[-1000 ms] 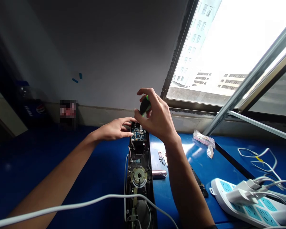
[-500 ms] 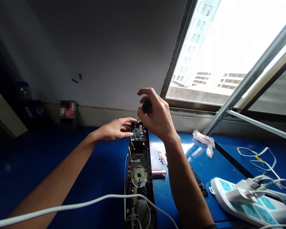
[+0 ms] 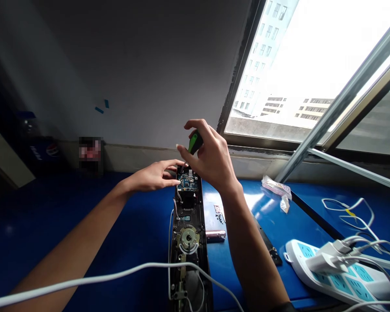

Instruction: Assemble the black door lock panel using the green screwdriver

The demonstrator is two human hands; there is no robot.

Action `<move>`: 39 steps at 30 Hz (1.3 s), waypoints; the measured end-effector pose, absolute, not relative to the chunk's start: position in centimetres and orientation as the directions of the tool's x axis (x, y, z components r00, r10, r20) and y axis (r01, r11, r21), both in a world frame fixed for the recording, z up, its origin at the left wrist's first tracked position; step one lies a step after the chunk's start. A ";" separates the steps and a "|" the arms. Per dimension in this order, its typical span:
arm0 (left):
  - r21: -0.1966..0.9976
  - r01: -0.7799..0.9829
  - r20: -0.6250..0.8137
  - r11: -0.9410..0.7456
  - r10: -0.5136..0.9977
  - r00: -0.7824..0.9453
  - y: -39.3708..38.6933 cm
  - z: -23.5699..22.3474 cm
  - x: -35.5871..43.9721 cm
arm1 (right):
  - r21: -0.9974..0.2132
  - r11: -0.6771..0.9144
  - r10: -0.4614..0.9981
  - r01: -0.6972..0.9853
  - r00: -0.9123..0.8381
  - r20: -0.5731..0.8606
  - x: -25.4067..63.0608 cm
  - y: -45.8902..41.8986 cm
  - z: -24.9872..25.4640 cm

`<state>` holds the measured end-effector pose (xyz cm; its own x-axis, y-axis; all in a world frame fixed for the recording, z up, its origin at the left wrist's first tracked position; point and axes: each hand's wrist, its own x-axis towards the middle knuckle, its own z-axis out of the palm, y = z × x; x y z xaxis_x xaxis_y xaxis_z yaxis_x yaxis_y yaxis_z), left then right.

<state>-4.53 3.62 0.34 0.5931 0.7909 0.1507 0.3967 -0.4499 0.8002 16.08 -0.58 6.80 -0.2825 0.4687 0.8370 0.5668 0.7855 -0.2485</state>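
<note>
A long, narrow black device housing [image 3: 198, 219] lies open on the blue table, its inner parts exposed. At its far end sits a blue-green circuit board [image 3: 187, 184] with small wires; nearer are a round metal part [image 3: 188, 238] and thin white wires. My left hand [image 3: 156, 175] grips the housing's far left corner, thumb by the board's edge and fingers at the end. My right hand [image 3: 212, 158] holds a screwdriver [image 3: 194, 142] with a green and black handle. Its shaft slants down to the board's upper left corner; the tip is too small to make out.
Small dark screws [image 3: 219, 218] and a shiny reddish cylinder [image 3: 216, 235] lie right of the housing. A white power strip [image 3: 328, 271] with plugs is at right. A white cable [image 3: 117, 275] crosses in front. A plastic packet [image 3: 276, 187] lies near the window; a bottle [image 3: 45, 149] stands far left.
My right hand has turned the screwdriver handle, so its green side now shows, and the thumb is straighter. My left hand keeps its place on the housing. The view has shifted slightly.
</note>
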 end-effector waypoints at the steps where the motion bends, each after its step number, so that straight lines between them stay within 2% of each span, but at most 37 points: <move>1: 0.797 0.399 0.155 -0.453 0.792 0.591 3.6 0.3 -4.5 | -0.244 0.786 0.460 0.568 -0.272 0.845 16.1 -0.5 6.8; 24: 0.774 0.430 0.160 -0.465 0.800 0.579 3.5 0.4 -4.6 | -0.270 0.801 0.464 0.535 -0.267 0.845 16.2 -0.3 6.7; 27: 0.714 0.489 0.203 -0.501 0.817 0.540 3.0 0.8 -4.4 | -0.258 0.794 0.437 0.551 -0.221 0.872 16.2 -0.4 6.8; 33: 0.463 0.554 0.511 -0.691 0.719 0.470 2.2 1.7 -3.3 | -0.279 0.797 0.407 0.536 -0.136 0.903 16.7 -1.5 7.6; 39: 0.429 0.558 0.505 -0.711 0.701 0.504 1.8 1.9 -2.6 | -0.289 0.811 0.391 0.509 -0.103 0.915 18.2 -2.1 8.3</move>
